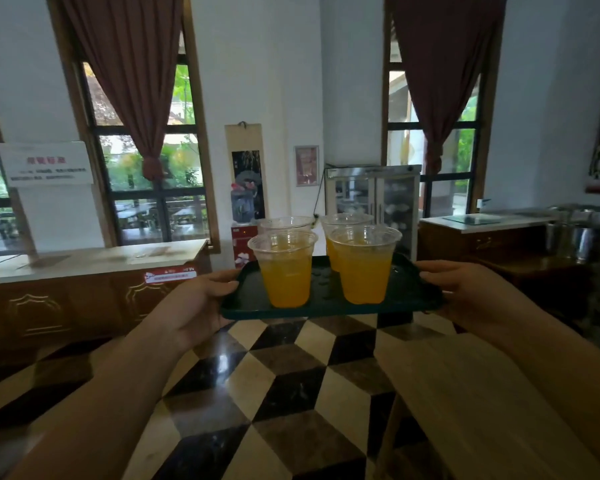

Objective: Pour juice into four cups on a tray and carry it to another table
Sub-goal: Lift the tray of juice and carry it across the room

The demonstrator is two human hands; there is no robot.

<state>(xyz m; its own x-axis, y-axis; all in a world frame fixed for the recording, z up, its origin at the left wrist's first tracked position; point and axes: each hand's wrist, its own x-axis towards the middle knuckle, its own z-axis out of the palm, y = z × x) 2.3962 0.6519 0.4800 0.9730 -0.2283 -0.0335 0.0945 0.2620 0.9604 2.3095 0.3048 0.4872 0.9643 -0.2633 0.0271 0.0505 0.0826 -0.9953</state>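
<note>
cups point(283, 268): 4 | tray point(250, 299): 1 | hands point(201, 299): 2 | windows point(146, 150): 2 | curtains point(132, 64): 2

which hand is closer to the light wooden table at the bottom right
Right. The right hand grips the tray at its right edge, almost directly above the wooden table. The left hand holds the opposite edge, over the checkered floor.

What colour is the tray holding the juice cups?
Dark green; the tray shows best in the head view, the only one here.
</note>
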